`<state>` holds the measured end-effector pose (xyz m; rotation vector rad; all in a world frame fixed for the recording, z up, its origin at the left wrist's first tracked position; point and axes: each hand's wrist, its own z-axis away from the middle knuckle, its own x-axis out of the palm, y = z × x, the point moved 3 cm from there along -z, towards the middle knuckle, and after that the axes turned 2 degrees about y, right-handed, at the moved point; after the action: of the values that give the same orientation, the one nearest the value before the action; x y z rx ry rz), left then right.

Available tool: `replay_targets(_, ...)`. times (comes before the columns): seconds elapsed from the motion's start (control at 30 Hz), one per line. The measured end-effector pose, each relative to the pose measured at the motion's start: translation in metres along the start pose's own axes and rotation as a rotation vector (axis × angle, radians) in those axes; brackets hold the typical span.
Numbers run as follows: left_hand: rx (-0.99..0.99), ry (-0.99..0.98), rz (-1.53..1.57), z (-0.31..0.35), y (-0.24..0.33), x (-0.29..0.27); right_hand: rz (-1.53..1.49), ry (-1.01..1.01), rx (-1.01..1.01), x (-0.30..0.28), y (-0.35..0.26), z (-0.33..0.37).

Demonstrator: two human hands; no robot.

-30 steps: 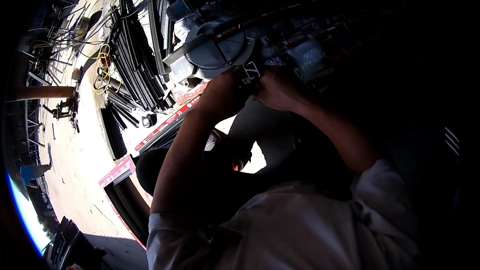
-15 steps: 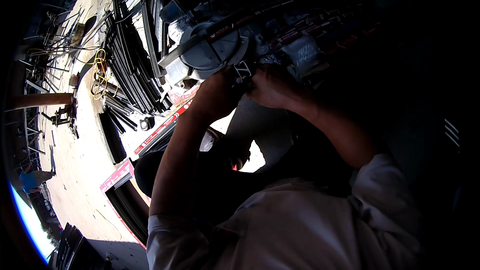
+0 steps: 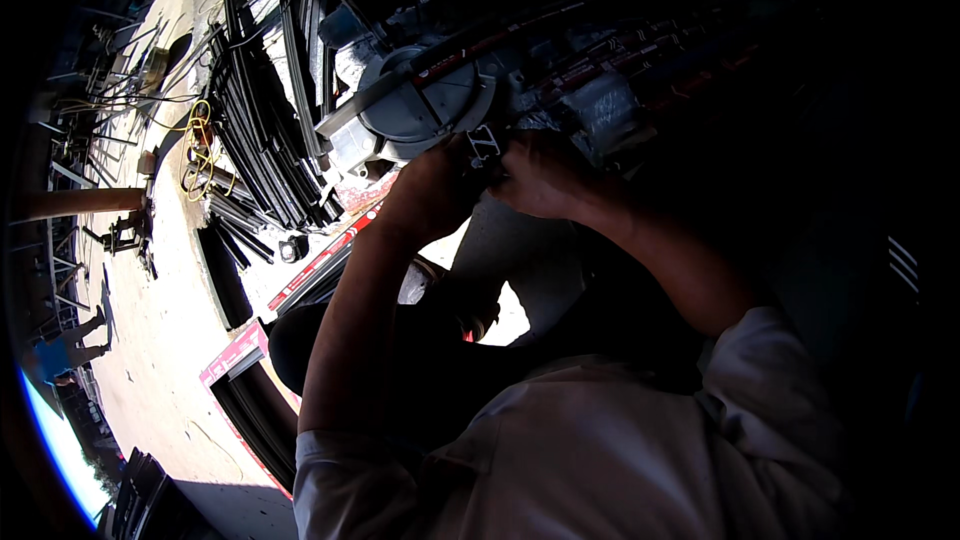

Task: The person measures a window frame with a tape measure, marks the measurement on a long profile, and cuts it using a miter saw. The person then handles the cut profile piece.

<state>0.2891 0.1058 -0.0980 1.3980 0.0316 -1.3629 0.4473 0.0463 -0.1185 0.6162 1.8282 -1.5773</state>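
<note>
Close together in front of my body, both hands are closed on a short metal profile [image 3: 484,143], whose pale, hollow end shows between them. My left hand [image 3: 432,188] grips it from the left, fingers curled and mostly in shadow. On the other side, my right hand [image 3: 542,178] is closed against the same piece, its fingertips hard to make out in the dark. Just beyond the hands stands a machine base with a round grey turntable [image 3: 418,105]. Across that turntable lies a long metal bar [image 3: 375,100].
Long dark profiles [image 3: 255,130] lie piled at the left, beside a coiled yellow cord [image 3: 198,140]. Red-and-white wrapped lengths [image 3: 325,258] lie near my left knee. A plastic-wrapped bundle [image 3: 603,112] is right of the machine. Far left, a person in blue [image 3: 55,358] is on the pale ground.
My hands and the metal profile stay almost in the same place. At the far left, the person in blue has shifted slightly, legs now spread apart.
</note>
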Motion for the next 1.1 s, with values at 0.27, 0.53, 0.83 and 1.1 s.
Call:
replay_targets(0.27, -0.084, -0.027, -0.036, -0.002, 0.003, 0.002, 0.062, -0.009, 0.028, 0.003, 0.006, 0.003)
replay_targets(0.53, 0.068, 0.036, 0.023, 0.002, -0.001, -0.005, -0.006, -0.104, 0.129, -0.012, -0.013, -0.001)
replay_targets(0.83, -0.015, -0.071, 0.121, 0.001, -0.003, -0.010, -0.108, -0.045, -0.002, -0.015, -0.011, -0.001)
replay_targets(1.1, 0.007, -0.034, 0.148, 0.003, -0.003, -0.010, -0.148, -0.128, 0.040, -0.032, -0.023, -0.002)
